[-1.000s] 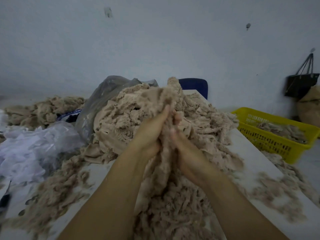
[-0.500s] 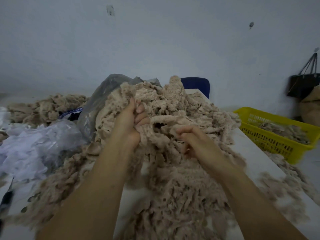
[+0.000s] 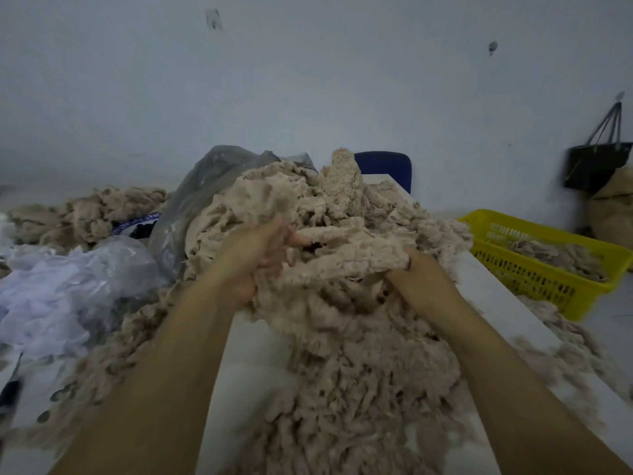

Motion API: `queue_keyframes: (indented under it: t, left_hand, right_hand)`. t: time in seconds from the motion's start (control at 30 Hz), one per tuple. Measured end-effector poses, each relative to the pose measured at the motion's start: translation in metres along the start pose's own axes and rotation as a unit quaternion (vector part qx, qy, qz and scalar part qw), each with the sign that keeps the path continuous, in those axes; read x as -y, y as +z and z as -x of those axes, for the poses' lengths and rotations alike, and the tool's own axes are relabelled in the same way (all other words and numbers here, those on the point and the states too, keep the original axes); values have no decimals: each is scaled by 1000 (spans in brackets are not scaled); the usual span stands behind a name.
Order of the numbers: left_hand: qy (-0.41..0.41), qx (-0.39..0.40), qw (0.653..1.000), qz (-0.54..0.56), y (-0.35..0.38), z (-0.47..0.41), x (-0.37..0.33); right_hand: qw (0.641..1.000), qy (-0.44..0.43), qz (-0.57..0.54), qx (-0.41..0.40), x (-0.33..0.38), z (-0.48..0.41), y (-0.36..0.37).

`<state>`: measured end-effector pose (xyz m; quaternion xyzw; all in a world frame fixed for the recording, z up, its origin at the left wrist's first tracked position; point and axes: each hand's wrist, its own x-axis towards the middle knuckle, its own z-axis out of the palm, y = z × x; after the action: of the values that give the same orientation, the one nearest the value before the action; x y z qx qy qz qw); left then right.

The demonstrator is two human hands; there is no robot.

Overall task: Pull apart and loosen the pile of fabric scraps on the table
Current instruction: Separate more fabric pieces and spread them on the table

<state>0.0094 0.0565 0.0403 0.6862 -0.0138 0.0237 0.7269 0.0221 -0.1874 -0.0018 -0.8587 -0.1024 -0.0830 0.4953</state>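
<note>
Fingers [image 3: 298,238] curled into scraps [image 3: 342,337]; left hand [image 3: 248,257] higher.

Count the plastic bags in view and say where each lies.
2. The grey bag sits behind the scrap pile, on its left; the clear bag lies crumpled at far left. Scraps may hide more.

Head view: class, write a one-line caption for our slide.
The left hand and right hand grip the pile of beige fabric scraps on a white table, yellow basket alongside.
</note>
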Motion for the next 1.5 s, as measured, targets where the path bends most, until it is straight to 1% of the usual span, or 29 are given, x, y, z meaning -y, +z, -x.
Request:
queue_keyframes:
  t: [0.07, 0.13, 0.2, 0.27, 0.33, 0.4, 0.47, 0.5, 0.53, 0.57, 0.63, 0.67, 0.7, 0.73, 0.77, 0.8, 0.87, 0.9, 0.93, 0.97, 1.03, 1.07, 1.13, 1.2, 1.27, 1.33, 1.4, 1.43, 1.5]
  left_hand:
    - [-56, 61, 991, -106, 15, 8, 11]
    - [-102, 116, 978, -138, 29, 12, 17]
    - [-146, 144, 971, -120, 35, 15, 17]
    - [-183, 169, 967, -57, 32, 16, 17]
    - [-183, 175, 967, -18, 27, 18, 21]
    - [-152, 133, 979, 17, 20, 19, 23]
    - [-121, 68, 981, 134, 0, 14, 23]
    - [-113, 44, 975, 184, -12, 12, 21]
    - [-106, 23, 977, 183, -23, 11, 18]
    - [-101, -5, 987, 129, -29, 10, 16]
    - [-94, -77, 992, -36, -29, 8, 20]
    - [-84, -103, 985, -114, -26, 8, 23]
    - [-74, -119, 975, -174, -23, 9, 24]
    - [-64, -134, 967, -209, -20, 11, 25]
    - [-52, -146, 965, -212, -18, 12, 26]
    - [-35, -163, 968, -189, -18, 14, 25]
    - [1, -206, 974, -93, -19, 12, 25]
    - [5, -214, 976, -37, -21, 11, 28]
    - [0, -206, 978, 21, -24, 8, 31]
    - [-12, -190, 979, 78, -26, 7, 35]
    - [-41, -143, 971, 188, -29, 7, 42]
    - [-52, -121, 966, 222, -29, 8, 46]
    - [-61, -79, 966, 238, -23, 10, 52]
    - [-68, -28, 976, 207, -8, 14, 55]
    - [-74, 22, 983, 165, 12, 19, 53]
    - [-73, 60, 984, 152, 31, 22, 50]
    - [-62, 103, 984, 135, 46, 26, 46]
    - [-63, 128, 979, 142, 51, 27, 45]
    - [-96, 167, 956, 221, 57, 29, 45]
  right_hand:
    - [1000, 1, -9, 0, 5, -2, 2]
    - [999, -2, -40, 2, 9, -2, 5]
    - [998, -4, -61, 7, 9, -1, 7]
    - [998, 4, -58, 7, 5, 2, 10]
    - [1000, 3, -28, -1, -1, 7, 16]
    - [998, 31, 15, -43, -10, 9, 12]
    - [987, 100, 64, -109, -21, 5, -6]
    - [982, 117, 95, -112, -27, 5, -18]
    - [983, 107, 127, -80, -31, 5, -27]
    - [987, 87, 138, -17, -31, 7, -31]
    - [983, 85, 85, 135, -19, 16, -26]
    - [978, 75, 85, 176, -11, 18, -20]
    - [977, 47, 106, 179, -7, 17, -16]
    - [980, 13, 144, 139, -11, 12, -13]
    - [978, -20, 190, 87, -15, 6, -13]
    - [967, -42, 244, 59, -21, 1, -14]
    - [931, -15, 353, 92, -31, 1, -11]
    - [919, -7, 375, 121, -37, 2, -6]
    - [924, -28, 358, 127, -39, 4, -2]
    - [942, -57, 312, 108, -34, 5, 2]
    - [983, -99, 154, 17, -15, 4, 3]
    - [992, -97, 75, -39, -2, 1, 1]
    - [988, -81, -68, -114, 20, -7, -5]
    - [978, -81, -146, -127, 39, -12, -9]
    - [976, -91, -179, -85, 52, -16, -6]
    - [977, -99, -185, -41, 60, -17, 0]
    - [977, -112, -180, -38, 66, -17, 5]
    - [977, -120, -173, -45, 67, -17, 8]
    - [980, -135, -138, -56, 68, -14, 13]
